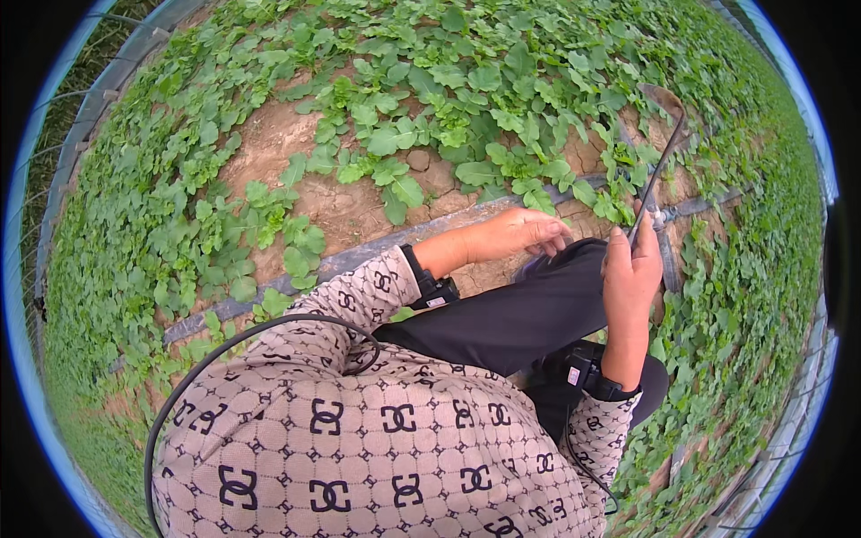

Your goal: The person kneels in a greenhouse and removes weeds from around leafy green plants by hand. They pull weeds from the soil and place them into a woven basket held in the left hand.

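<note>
My right hand [631, 276] is shut on a hand hoe [664, 158], fingers wrapped round the lower end of its thin metal shank. The hoe points up and away from me, and its curved, brownish blade is at the top, over the leaves. Inside my fist the grip end is hidden. My left hand [514, 235] hovers just beyond my bent knee, its fingers loosely curled and nothing visible in them. Bare cracked soil [437, 178] and leafy green seedlings [397, 181] lie before both hands.
A flat dark irrigation hose [410, 235] crosses the bed and meets a pipe fitting [662, 215] beside the hoe. Dense seedlings [181, 181] spread around. A black cable [181, 376] loops over my patterned sleeve. Greenhouse-like side framing [74, 134] curves along the left rim.
</note>
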Action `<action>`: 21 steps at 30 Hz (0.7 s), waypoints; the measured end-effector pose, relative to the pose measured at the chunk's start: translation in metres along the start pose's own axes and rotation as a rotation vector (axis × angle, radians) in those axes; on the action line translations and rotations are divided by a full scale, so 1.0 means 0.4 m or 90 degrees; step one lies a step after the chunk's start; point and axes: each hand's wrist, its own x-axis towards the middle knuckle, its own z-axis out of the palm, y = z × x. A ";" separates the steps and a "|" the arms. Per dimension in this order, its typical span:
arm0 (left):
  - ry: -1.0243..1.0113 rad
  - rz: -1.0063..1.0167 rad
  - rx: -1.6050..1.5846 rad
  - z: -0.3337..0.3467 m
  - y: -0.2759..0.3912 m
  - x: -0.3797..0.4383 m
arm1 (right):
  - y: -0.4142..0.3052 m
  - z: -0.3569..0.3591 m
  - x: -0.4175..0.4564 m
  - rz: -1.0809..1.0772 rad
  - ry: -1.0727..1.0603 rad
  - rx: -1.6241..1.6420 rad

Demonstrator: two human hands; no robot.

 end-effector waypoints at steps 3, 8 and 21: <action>0.086 0.003 -0.317 0.090 0.025 -0.022 | 0.003 0.142 -0.014 -0.215 0.005 -0.091; 0.238 -0.072 -0.345 0.001 -0.079 0.001 | 0.017 0.235 -0.070 -0.058 -0.193 -0.044; 0.518 -0.353 0.180 -0.404 -0.685 -0.190 | 0.213 -0.219 -0.108 0.092 0.161 -0.112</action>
